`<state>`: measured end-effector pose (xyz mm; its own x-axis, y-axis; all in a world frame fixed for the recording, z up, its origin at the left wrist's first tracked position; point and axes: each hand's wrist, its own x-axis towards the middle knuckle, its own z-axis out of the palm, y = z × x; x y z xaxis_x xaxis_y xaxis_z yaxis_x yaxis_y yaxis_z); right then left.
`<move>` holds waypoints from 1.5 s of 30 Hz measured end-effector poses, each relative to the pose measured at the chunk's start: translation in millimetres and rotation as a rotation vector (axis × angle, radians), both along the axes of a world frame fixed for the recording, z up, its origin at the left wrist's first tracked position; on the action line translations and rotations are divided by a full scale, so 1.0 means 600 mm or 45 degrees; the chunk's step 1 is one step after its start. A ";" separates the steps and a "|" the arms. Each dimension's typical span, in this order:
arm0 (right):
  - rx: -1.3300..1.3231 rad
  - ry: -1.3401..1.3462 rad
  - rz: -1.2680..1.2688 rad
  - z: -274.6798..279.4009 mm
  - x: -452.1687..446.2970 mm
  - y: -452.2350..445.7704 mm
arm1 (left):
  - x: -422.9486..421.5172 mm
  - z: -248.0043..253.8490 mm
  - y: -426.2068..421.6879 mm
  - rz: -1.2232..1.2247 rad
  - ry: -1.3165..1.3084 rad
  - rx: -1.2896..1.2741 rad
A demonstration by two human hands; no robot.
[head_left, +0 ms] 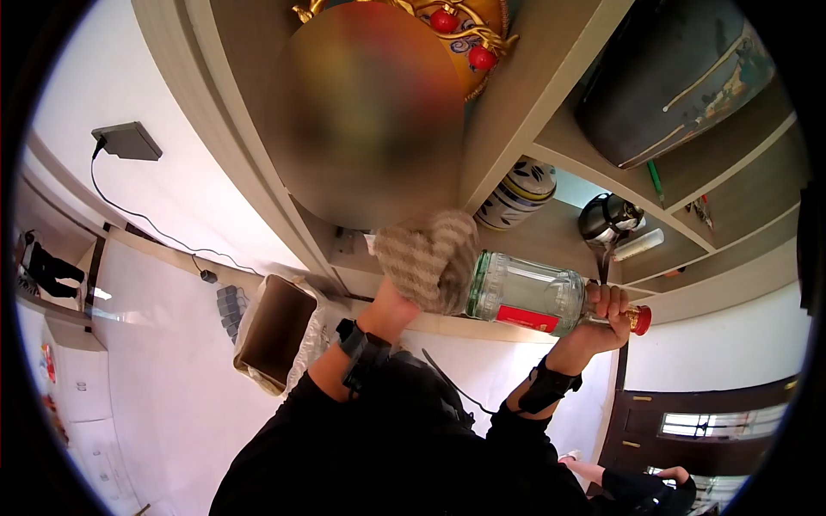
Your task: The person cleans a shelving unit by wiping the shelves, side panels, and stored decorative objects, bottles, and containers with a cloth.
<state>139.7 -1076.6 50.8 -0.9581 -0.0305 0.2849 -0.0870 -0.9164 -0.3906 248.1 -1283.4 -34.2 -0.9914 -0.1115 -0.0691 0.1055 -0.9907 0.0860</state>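
Note:
A clear glass bottle [538,277] with a red label and a red-gold cap lies nearly level in front of me, its base to the left. My right hand [609,310] is wrapped round its neck, just below the cap. At the base end, a beige-and-brown striped cloth [428,258] touches or nearly touches the glass. My left hand [400,305] is in or behind this cloth, with most of its fingers hidden. Both wrists wear black straps.
Shelving [516,129] holds a patterned ceramic jar [520,191], a metal pot [607,219], a dark vase [671,86] and a red-and-gold ornament [469,39]. A lined bin [277,331] stands on the floor at left. Another person [641,490] is at lower right.

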 end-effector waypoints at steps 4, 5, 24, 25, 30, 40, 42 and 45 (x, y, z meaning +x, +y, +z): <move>-0.032 -0.002 0.037 0.014 0.001 -0.007 | 0.009 -0.002 0.011 -0.012 0.052 -0.154; 0.019 -0.009 0.011 0.020 0.004 -0.012 | 0.013 -0.003 0.017 -0.006 0.065 -0.234; 0.132 0.373 0.409 0.046 0.028 -0.082 | 0.046 0.037 0.029 0.744 0.153 -1.857; 0.137 0.439 0.445 0.047 0.030 -0.084 | 0.049 0.053 0.028 0.874 0.164 -2.087; 0.137 0.548 0.523 0.052 0.043 -0.088 | 0.051 0.076 0.016 0.472 -0.030 -1.416; 0.232 0.247 0.347 0.051 0.041 -0.106 | 0.058 0.065 0.005 0.323 0.024 -1.296; 0.232 0.236 0.326 0.049 0.038 -0.105 | 0.048 0.083 0.003 0.219 -0.063 -0.892; 0.175 0.190 0.296 0.043 0.033 -0.099 | 0.037 0.116 -0.010 -0.006 -0.401 -0.423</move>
